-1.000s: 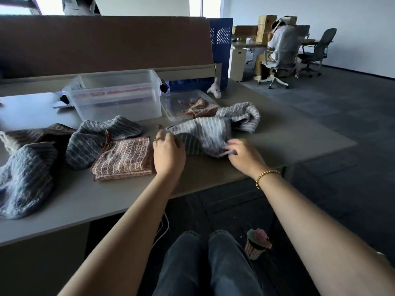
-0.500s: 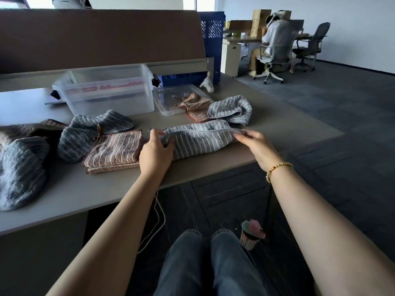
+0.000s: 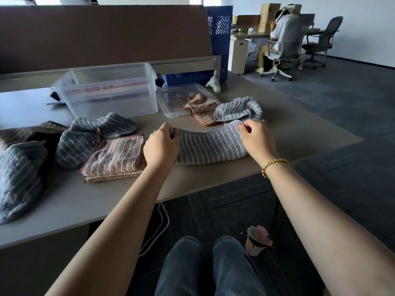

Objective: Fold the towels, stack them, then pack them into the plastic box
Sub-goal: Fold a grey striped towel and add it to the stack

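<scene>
A grey striped towel (image 3: 210, 146) is stretched between my hands near the table's front edge. My left hand (image 3: 161, 146) pinches its left corner and my right hand (image 3: 257, 138) pinches its right corner. A folded brown striped towel (image 3: 113, 160) lies just left of my left hand. The clear plastic box (image 3: 106, 97) stands open behind it, and its lid (image 3: 171, 99) lies to the right. A brown towel (image 3: 202, 110) rests partly on that lid, with another grey towel (image 3: 237, 108) beside it.
Several unfolded grey and brown towels (image 3: 64, 142) are heaped at the table's left. A brown partition (image 3: 102, 35) runs along the back of the table (image 3: 277, 133). A blue crate (image 3: 220, 28) stands behind it. A person (image 3: 284, 33) sits at a far desk. A cupcake-shaped object (image 3: 257, 240) is on the floor.
The grey striped towel was bunched between my hands; both hands moved apart and lifted its top edge, so it now hangs spread flat between them.
</scene>
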Demonstrator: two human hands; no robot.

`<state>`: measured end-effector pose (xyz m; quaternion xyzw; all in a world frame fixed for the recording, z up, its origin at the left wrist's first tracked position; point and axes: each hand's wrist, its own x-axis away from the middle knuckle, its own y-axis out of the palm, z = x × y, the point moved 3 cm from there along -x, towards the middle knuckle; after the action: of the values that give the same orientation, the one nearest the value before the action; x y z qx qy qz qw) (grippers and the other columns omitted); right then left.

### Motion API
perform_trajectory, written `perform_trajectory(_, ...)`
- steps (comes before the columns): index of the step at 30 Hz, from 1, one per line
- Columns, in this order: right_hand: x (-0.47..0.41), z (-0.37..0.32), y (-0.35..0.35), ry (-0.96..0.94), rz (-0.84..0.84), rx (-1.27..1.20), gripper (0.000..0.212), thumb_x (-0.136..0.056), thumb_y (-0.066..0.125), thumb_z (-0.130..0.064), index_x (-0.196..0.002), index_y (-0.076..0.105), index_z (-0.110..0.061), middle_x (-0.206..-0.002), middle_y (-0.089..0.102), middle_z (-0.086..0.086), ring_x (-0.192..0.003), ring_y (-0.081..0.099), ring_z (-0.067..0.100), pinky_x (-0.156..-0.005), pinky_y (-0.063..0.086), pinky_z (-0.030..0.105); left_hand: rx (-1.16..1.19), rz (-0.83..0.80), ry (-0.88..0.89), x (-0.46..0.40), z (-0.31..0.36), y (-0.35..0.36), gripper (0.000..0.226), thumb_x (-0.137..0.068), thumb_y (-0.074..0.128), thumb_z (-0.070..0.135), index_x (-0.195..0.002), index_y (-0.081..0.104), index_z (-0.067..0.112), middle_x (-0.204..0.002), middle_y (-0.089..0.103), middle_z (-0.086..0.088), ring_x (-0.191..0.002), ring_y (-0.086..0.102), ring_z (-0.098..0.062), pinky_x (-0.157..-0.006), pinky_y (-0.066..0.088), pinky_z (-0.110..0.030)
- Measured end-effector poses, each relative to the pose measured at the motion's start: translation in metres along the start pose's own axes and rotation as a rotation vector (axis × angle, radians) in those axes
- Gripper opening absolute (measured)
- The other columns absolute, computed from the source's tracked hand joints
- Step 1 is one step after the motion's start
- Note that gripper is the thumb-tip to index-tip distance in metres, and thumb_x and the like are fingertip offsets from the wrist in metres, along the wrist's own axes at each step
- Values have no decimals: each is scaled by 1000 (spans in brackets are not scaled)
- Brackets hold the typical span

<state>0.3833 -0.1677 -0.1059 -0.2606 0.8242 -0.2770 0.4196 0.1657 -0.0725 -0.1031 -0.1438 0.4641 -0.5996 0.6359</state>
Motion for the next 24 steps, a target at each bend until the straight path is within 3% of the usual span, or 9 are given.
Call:
perform_trajectory(2,-13,-2,10,46,-131,-95,30,-95,48,-21,-67,45,-8,-58,45,0,-64,46,25,-57,31,30,-18,-13,8,-9,4,5,27,-95,42,31,-94,56,8,-93,65,-15,-89,58,-34,-64,34,-31)
perform_trajectory(6,-23,11,30,167,-288,-14,38,-96,42,-12,-59,33,-16,-58,38,-1,-68,44,24,-54,30,30,-119,-109,6,-22,-1,24,29,-97,41,27,-102,57,4,-103,64,-18,-98,57,-36,-68,35,-33)
perform_trajectory(9,-23,16,35,209,-290,25,38,-95,38,-10,-59,29,-16,-59,37,1,-69,43,25,-58,30,30,-158,-124,-18,-30,-12,30,27,-96,43,25,-103,60,5,-104,65,-19,-96,59,-39,-68,37,-33)
perform_trajectory(15,-31,15,34,170,-225,5,35,-96,38,-12,-62,30,-17,-58,38,0,-65,43,27,-47,24,32,13,-72,-50,-47,-5,23,24,-93,48,26,-94,62,7,-99,67,-16,-93,60,-36,-68,37,-30)
perform_trajectory(18,-31,19,33,167,-242,101,37,-96,39,-15,-61,29,-17,-59,37,-1,-66,44,26,-45,21,28,-91,-153,-23,-53,-1,34,27,-94,45,26,-99,63,6,-104,65,-18,-96,59,-38,-70,38,-32)
perform_trajectory(21,-28,20,36,130,-248,210,36,-98,39,-19,-63,37,-12,-63,44,0,-69,46,25,-52,30,28,-190,-266,25,-52,-4,49,27,-93,41,16,-105,64,9,-112,62,-19,-99,59,-39,-71,39,-34)
perform_trajectory(24,-23,21,35,122,-186,227,30,-99,39,-21,-72,48,-10,-73,51,5,-73,54,28,-60,33,28,-173,-262,67,-49,-8,53,27,-93,43,16,-108,65,11,-114,61,-17,-100,58,-38,-74,43,-36)
